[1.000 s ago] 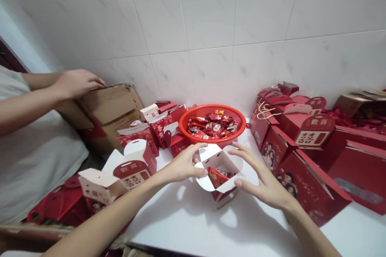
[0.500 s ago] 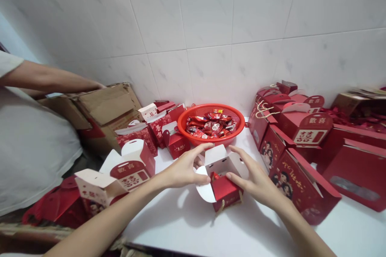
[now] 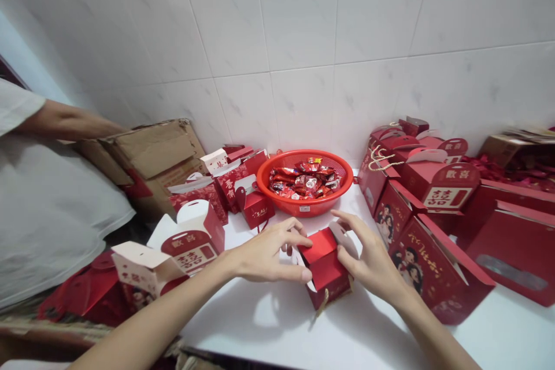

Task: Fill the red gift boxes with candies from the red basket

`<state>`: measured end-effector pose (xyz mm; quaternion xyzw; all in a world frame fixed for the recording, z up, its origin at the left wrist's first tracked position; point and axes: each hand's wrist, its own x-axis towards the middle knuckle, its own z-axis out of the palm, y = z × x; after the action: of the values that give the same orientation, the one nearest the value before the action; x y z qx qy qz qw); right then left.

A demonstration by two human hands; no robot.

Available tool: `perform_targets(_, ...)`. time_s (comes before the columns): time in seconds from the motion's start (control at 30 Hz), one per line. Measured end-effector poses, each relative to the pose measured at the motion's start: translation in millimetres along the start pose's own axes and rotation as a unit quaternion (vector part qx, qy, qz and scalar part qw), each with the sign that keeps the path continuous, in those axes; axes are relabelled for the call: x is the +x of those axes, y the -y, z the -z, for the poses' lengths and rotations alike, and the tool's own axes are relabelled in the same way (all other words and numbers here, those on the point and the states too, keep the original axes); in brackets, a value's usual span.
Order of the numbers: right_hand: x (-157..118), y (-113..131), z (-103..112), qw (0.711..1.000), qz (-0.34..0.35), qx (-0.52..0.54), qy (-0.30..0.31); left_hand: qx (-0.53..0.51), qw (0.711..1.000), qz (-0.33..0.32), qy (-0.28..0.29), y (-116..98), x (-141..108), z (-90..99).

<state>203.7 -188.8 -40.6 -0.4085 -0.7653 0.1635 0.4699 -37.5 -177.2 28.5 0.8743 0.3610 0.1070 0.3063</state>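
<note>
A small red box (image 3: 326, 269) with a twisted cord handle sits on the white table (image 3: 269, 324); its red top flaps lie folded over the opening. On its left side is my left hand (image 3: 275, 251), fingers apart, touching a flap and the left edge. My right hand (image 3: 366, 257) is at the right side, thumb and fingers spread around a rounded side flap that stands up. Just behind the box is a red plastic basket (image 3: 304, 208) full of red-wrapped candies (image 3: 306, 179). The inside of the box is hidden.
Red gift boxes (image 3: 442, 260) crowd the right side, with more open boxes (image 3: 191, 243) on the left. Beside a cardboard carton (image 3: 160, 153) at the left stands a person in a white shirt (image 3: 52, 202), one arm reaching behind it. A tiled wall (image 3: 299, 29) rises behind the table.
Both white-lined top flaps have been folded down, so red faces now cover the opening. My left hand has shifted over the box's left edge. The other person's arm has moved slightly.
</note>
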Motion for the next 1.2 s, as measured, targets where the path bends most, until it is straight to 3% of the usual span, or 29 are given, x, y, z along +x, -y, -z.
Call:
perform_targets(0.13,-1,6,3,1.0,0.004,0.028,-0.011,-0.008,0.999,-0.026,0.034,-2,0,3.5)
perform_targets(0.23,-1,9,3,0.999,0.002,0.035,0.017,-0.024,0.999,-0.004,0.031,-1,1,3.8)
perform_targets(0.63,-1,9,2,0.996,0.008,0.073,0.057,0.012,0.993,0.051,-0.102,12,14,-25.4)
perform_targets(0.83,1,16,4,0.988,-0.006,0.116,0.098,-0.03,0.996,-0.022,-0.076,8,15,-25.5)
perform_targets(0.93,2,17,4,0.991,-0.008,0.111,0.073,-0.071,0.996,-0.028,-0.053,9,18,-26.0)
perform_targets(1.07,-3,13,4,0.996,-0.045,0.072,0.004,-0.078,0.994,0.016,-0.071,13,19,-27.1)
perform_targets(1.2,-17,13,5,0.997,-0.067,0.024,0.037,-0.053,0.993,0.038,-0.095,13,19,-27.2)
